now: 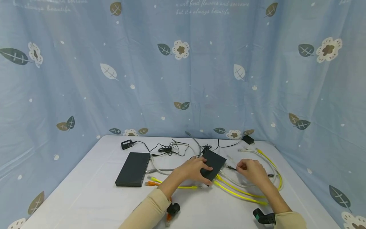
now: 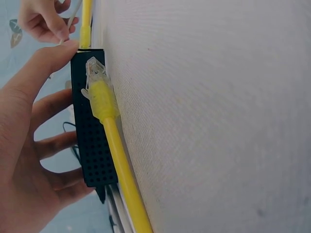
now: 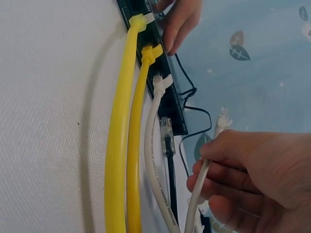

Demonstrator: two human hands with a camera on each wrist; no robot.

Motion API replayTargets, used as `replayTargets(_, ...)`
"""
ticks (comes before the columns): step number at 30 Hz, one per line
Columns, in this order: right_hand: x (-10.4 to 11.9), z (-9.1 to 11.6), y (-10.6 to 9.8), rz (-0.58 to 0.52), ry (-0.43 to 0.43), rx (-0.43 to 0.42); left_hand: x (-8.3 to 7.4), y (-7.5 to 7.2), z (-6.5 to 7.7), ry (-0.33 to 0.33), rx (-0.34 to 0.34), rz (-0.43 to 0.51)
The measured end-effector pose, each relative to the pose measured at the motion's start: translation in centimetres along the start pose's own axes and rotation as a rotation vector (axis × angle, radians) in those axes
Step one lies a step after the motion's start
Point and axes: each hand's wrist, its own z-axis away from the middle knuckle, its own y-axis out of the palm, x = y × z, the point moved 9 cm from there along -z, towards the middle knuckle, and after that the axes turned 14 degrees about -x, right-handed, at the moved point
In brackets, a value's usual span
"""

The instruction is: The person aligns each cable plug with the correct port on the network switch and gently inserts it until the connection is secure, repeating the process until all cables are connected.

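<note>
My left hand [image 1: 197, 170] grips a small black network switch [image 1: 216, 160], thumb on one side and fingers spread along the other. Two yellow network cables [image 3: 114, 160] [image 3: 138, 121] and a white one [image 3: 150, 126] are plugged into its port side. At its end port, the clear plug of a black cable [image 3: 166, 133] overlaps the casing. To the right, my right hand [image 1: 253, 170] pinches another white network cable [image 3: 198, 182] between thumb and fingers. That cable's clear plug [image 3: 223, 119] points upward beyond the fingertips, apart from the switch.
A larger black box [image 1: 132, 168] lies to the left. Behind are power adapters [image 1: 127, 144] [image 1: 248, 139] with thin black cords. A loose yellow cable [image 1: 187, 187] and orange plugs [image 1: 151, 183] lie near my left forearm. A patterned curtain [image 1: 183, 79] hangs behind the table.
</note>
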Motion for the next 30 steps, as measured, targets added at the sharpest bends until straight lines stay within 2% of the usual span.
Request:
replayTargets(14,0.0,0.6,0.4,-0.004,0.029,0.053,-0.4,-0.3,0.2,0.01,0.0,0.007)
replayTargets(22,0.1,0.5,0.4,0.006,0.004,0.057,-0.5,-0.5,0.3,0.015,-0.006,0.013)
replayTargets(30,0.1,0.7,1.3,0.034,0.001,0.113,-0.4,-0.4,0.3,0.018,-0.009,0.005)
